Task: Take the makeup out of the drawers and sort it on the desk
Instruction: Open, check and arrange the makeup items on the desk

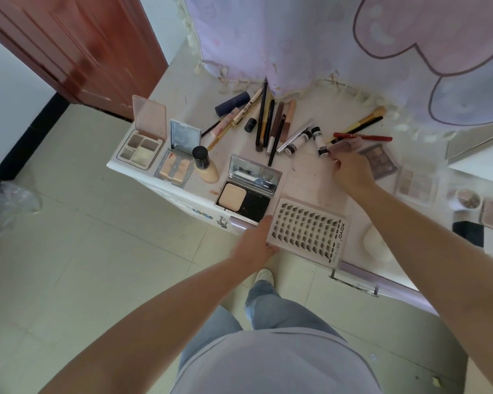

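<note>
My left hand (255,241) grips the near left corner of a pink tray of false lashes (309,230) at the desk's front edge. My right hand (350,170) pinches a mauve tube (343,147) over the white desk (182,89). Beside that tube lie two small white bottles with black caps (318,140). A row of pencils and liners (268,120) lies behind them. An open powder compact (248,191), a foundation bottle (205,164) and two open palettes (143,140) stand to the left.
A red pencil and brushes (362,132) lie right of my hand, with more eyeshadow palettes (382,160) beyond. A lilac cloth (325,38) hangs over the desk's back. Drawer handles (353,282) stick out under the front edge. A wooden door (77,44) stands at left.
</note>
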